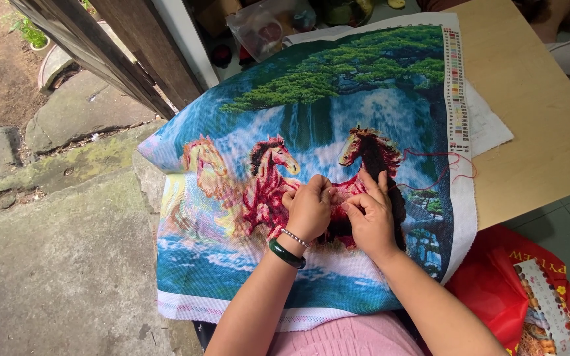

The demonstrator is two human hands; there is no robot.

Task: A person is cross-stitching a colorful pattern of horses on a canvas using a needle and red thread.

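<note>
Cloth [338,112] printed with running horses, a waterfall and a green tree lies spread over the person's lap and up onto the edge of a wooden table [536,118]; its lower white border hangs just above a pink garment [344,339]. Both hands rest on the red horse near the middle of the picture. The left hand [309,209] is curled, fingers bent in and pressed to the fabric, thumb and forefinger tips drawn together at the stitching; whether they pinch a needle is too small to tell. Its wrist carries a green bangle [287,254] and a thin beaded bracelet [295,237]. The right hand [371,214] lies just beside it, the two touching at the fingertips, its fingers [372,181] half bent and laid flat on the dark horse, nothing clearly gripped. A red thread [446,165] loops loose across the cloth's right side, near a strip of small colour squares [456,86] along the border. To the right, below the table, sits a red bag [496,277]. To the left are stone slabs [61,250] and a wooden door frame [133,53]; a clear plastic bag [265,29] lies beyond the cloth's top edge.
</note>
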